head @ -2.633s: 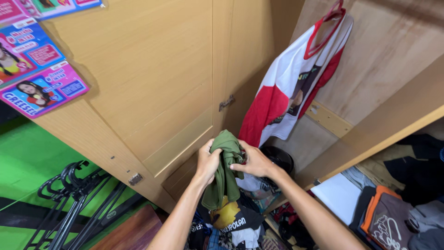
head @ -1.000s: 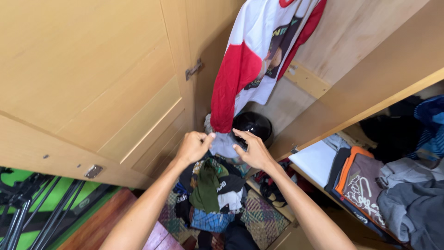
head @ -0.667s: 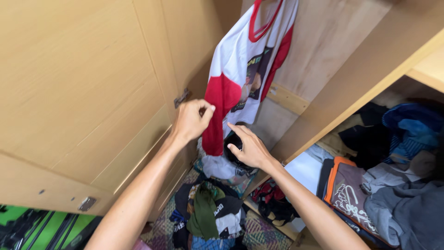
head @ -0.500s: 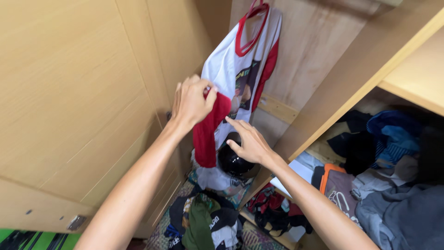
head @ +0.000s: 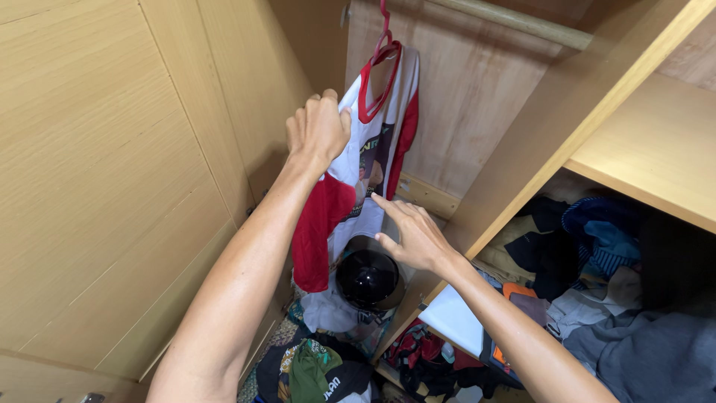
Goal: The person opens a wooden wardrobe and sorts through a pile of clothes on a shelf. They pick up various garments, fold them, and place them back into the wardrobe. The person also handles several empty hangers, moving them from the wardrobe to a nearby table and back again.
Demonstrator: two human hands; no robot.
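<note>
While my left hand (head: 319, 127) is closed on the shoulder of the shirt (head: 344, 170), I read the step in hand as taking hold of a hanging garment, not yet lifting it off.

Head view (the only view supplied):
- The shirt, white with red sleeves and a red collar, hangs on a red hanger (head: 384, 33) hooked over the wooden rail (head: 507, 19) at the top of the wardrobe.
- My left hand grips the cloth just beside the collar, fingers curled shut around it, arm raised along the wardrobe door (head: 112, 186).
- My right hand (head: 414, 235) is lower and holds nothing. It is wide, fingers spread, with the forefinger at the shirt's front near the print; whether it touches the cloth I cannot tell.
- A black helmet (head: 368, 280) sits directly below the shirt's hem, just under my right hand, and a pile of clothes (head: 313, 369) lies on the floor beneath it.
- To the right, a shelf (head: 656, 149) stands over stacked and loose garments (head: 597, 298).

In my judgement, freeing the shirt calls for raising the hook clear of the rail while the lower hand steadies the cloth, so the hem does not snag on the helmet.
</note>
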